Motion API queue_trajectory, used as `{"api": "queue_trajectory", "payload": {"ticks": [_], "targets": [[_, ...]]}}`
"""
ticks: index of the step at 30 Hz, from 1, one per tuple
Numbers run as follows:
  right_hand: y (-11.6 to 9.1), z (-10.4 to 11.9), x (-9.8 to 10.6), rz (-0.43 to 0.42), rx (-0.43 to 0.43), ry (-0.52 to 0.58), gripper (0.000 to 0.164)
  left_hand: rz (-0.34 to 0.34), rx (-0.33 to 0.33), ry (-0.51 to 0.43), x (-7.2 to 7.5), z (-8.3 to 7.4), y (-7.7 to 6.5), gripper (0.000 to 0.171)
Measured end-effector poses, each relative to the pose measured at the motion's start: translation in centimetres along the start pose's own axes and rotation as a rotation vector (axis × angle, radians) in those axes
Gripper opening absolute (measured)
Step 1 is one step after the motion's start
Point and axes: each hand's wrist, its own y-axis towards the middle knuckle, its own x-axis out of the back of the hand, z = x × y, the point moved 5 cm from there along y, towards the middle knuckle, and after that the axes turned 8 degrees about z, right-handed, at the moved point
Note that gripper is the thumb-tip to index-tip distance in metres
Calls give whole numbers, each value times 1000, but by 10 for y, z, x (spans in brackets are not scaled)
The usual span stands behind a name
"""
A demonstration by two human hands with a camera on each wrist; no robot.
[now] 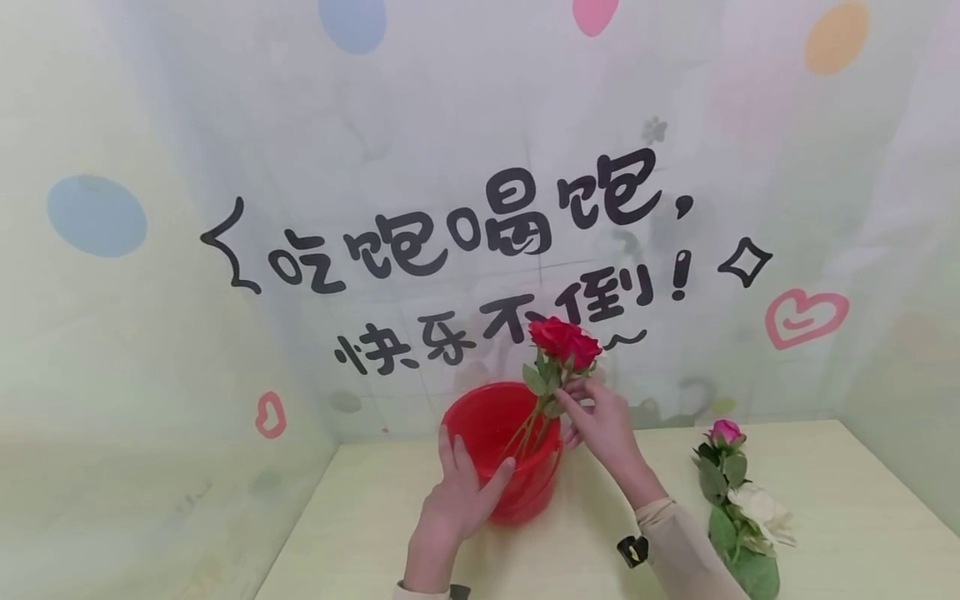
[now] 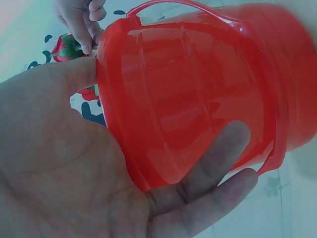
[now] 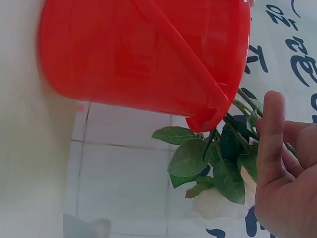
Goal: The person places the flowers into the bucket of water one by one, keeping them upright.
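Note:
A red plastic bucket stands on the table, its mouth tilted toward me. My left hand holds it by the near-left rim, the thumb at the edge and the fingers spread along the outer wall. Over the bucket's right rim, my right hand pinches the stems of a bunch of red roses. Their stems slant down into the bucket; the lower ends are hidden in the left wrist view. A pale flower and green leaves show beside the stems in the right wrist view.
On the table's right side lie a pink rose and a white flower with green leaves. A pale sheet with black lettering and coloured shapes rises behind the table.

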Motion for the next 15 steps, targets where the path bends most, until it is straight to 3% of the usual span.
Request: {"api": "queue_trajectory", "payload": {"ticks": [15], "targets": [[-11, -13, -11, 28, -33, 10, 20, -5, -8, 3, 0, -1, 0, 115]]}}
